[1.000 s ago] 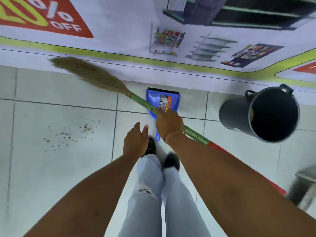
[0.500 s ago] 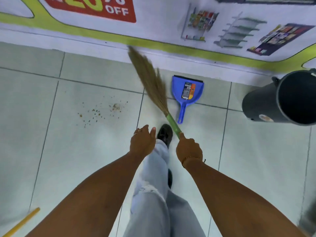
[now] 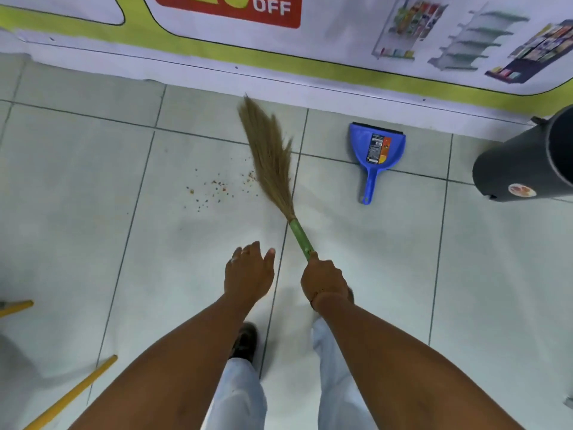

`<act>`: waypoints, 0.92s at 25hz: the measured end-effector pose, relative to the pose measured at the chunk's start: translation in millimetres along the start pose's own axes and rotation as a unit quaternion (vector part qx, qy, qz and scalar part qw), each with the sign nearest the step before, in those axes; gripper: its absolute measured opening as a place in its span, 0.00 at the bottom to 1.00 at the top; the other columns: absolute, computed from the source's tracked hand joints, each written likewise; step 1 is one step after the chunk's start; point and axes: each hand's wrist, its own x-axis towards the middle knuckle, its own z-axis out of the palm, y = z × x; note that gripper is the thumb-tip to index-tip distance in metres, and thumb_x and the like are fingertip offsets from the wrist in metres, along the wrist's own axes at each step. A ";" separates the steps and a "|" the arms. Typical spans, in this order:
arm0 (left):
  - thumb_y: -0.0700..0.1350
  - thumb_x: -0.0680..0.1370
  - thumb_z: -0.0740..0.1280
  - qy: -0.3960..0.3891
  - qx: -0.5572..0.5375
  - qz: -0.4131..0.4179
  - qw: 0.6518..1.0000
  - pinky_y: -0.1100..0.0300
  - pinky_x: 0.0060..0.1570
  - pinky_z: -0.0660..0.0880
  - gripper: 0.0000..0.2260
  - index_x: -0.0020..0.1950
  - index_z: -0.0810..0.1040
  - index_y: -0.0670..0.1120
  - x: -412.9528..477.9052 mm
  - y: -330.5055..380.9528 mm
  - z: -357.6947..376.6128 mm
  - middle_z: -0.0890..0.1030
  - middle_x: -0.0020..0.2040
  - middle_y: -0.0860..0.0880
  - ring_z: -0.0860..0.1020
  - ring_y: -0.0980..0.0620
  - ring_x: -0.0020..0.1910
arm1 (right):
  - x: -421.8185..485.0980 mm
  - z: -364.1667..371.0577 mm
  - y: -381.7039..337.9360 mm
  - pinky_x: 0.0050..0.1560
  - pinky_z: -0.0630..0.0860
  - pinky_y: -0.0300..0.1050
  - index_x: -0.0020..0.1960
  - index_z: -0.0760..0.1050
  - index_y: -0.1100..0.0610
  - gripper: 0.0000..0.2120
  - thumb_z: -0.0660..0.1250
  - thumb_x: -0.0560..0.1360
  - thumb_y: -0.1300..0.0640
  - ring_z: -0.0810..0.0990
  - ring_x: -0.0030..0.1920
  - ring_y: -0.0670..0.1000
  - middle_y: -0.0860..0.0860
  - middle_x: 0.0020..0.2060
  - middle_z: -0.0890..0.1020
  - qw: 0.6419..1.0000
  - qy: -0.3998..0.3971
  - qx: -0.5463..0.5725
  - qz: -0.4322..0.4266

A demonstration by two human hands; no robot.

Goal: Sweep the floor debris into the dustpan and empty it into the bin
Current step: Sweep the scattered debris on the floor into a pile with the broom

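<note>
My right hand (image 3: pixel 324 282) grips the green handle of a straw broom (image 3: pixel 271 159). Its bristles point away from me toward the wall, and their left edge touches a scatter of small brown debris (image 3: pixel 214 189) on the pale floor tiles. My left hand (image 3: pixel 249 274) hovers beside the right one with fingers spread and nothing in it. A blue dustpan (image 3: pixel 376 150) lies flat on the floor to the right of the broom, handle toward me, mouth near the wall. A black bin (image 3: pixel 524 162) stands at the far right, partly cut off by the frame.
A printed banner wall (image 3: pixel 310 41) runs along the far side of the floor. Two yellow sticks (image 3: pixel 71 395) lie at the lower left. My legs and dark shoes (image 3: pixel 245 339) are below my hands.
The broom head swung from pointing far left to pointing forward, now next to the debris. The view shifted, so dustpan and bin sit further right. My left hand stayed open.
</note>
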 end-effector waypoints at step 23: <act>0.49 0.81 0.57 0.027 -0.075 0.050 0.996 0.52 0.68 0.65 0.19 0.67 0.70 0.40 -70.6 -203.8 7.1 0.75 0.66 0.41 0.71 0.43 0.67 | -92.2 145.1 -62.6 0.58 0.75 0.49 0.72 0.64 0.53 0.21 0.51 0.80 0.58 0.77 0.59 0.61 0.59 0.59 0.77 0.997 -0.043 0.037 0.054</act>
